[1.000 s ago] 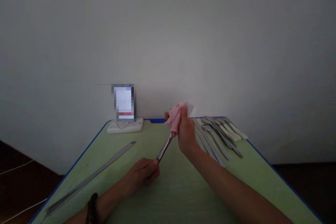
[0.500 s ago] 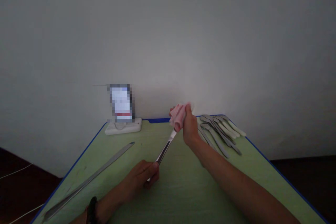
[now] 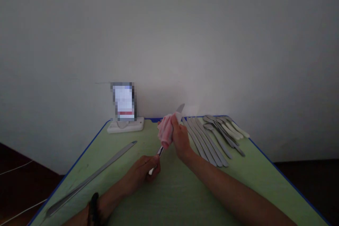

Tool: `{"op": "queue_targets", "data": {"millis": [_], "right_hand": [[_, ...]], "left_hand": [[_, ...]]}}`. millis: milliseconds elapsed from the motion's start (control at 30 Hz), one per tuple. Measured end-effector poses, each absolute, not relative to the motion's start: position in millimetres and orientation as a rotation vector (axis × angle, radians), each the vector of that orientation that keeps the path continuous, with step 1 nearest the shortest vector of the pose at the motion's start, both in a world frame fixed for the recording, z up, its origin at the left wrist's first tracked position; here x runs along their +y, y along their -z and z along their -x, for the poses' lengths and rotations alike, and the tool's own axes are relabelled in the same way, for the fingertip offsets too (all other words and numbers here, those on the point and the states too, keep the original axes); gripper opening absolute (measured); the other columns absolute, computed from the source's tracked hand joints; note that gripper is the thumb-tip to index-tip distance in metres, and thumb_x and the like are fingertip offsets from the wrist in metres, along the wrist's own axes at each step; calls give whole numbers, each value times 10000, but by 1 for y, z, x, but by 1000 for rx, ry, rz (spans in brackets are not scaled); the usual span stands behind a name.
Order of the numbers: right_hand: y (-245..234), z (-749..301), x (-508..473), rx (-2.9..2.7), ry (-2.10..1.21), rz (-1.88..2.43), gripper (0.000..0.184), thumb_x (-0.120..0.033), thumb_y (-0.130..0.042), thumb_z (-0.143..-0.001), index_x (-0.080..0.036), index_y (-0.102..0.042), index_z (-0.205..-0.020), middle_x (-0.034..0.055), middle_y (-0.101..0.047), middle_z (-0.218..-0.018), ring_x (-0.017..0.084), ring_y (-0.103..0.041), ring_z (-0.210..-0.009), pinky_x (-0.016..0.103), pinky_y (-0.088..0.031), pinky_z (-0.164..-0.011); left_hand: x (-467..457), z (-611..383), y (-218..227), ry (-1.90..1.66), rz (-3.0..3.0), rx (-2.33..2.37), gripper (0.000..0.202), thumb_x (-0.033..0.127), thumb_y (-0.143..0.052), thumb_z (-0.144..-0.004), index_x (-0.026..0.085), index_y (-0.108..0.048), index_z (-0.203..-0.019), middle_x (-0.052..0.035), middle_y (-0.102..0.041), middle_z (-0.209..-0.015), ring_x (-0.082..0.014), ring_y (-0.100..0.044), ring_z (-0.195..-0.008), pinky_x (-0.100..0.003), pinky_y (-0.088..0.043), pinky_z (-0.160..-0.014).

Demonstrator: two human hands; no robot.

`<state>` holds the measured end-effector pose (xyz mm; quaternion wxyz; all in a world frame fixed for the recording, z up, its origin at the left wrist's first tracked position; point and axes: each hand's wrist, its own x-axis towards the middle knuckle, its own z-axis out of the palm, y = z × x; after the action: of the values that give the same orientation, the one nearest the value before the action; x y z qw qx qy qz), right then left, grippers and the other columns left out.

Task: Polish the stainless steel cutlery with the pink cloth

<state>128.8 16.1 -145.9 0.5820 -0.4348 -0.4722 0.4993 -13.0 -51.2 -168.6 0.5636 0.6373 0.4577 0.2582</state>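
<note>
My left hand (image 3: 148, 167) is closed round the handle of a table knife (image 3: 180, 107), which slants up and away from me. A pink cloth (image 3: 166, 130) is wrapped about the middle of the knife, and my right hand (image 3: 180, 136) grips that cloth. Beyond the cloth the blade's tip sticks out; the covered stretch of blade is hidden. To the right of my right hand, several table knives (image 3: 205, 141) lie side by side on the green table (image 3: 169, 197). Another long knife (image 3: 92, 176) lies by itself on the left.
Several spoons (image 3: 221, 139), some with pale handles, lie at the back right. A phone (image 3: 124, 101) with a blurred screen leans at the back left, above a white block (image 3: 125, 126). The wall (image 3: 169, 42) rises right behind the table's blue edge.
My right hand has slid the cloth down the knife toward my left hand, baring the blade's tip. The row of knives beside it shows more fully. My left hand keeps its hold.
</note>
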Motion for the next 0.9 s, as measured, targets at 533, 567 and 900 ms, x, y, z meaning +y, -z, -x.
{"op": "queue_targets", "data": {"millis": [533,567,900], "right_hand": [[109,-153,32,-849,-1073,887,650,-692,-354,-791,-124,-667,-741,99,-688,-665,187,-651,-601,274,-502,-564],[114,-148,29,-902,-1057,929,670,-706,-341,-787,-125,-663,-704,96,-675,-631,184,-642,-589,268,-493,-556],[130,-129,8,-1246,-1015,1124,740,-745,-276,-775,-111,-629,-631,67,-576,-500,141,-534,-486,232,-364,-435]], "left_hand": [[-55,14,167,-496,-1637,978,598,672,-288,-835,179,-442,-533,48,-348,-477,-98,-314,-476,-232,-259,-482],[-55,14,167,-507,-1632,990,594,666,-290,-839,179,-447,-538,47,-355,-480,-100,-316,-479,-232,-260,-483],[-49,13,177,-669,-1497,998,528,654,-329,-835,189,-456,-619,50,-359,-511,-104,-300,-469,-234,-238,-453]]}}
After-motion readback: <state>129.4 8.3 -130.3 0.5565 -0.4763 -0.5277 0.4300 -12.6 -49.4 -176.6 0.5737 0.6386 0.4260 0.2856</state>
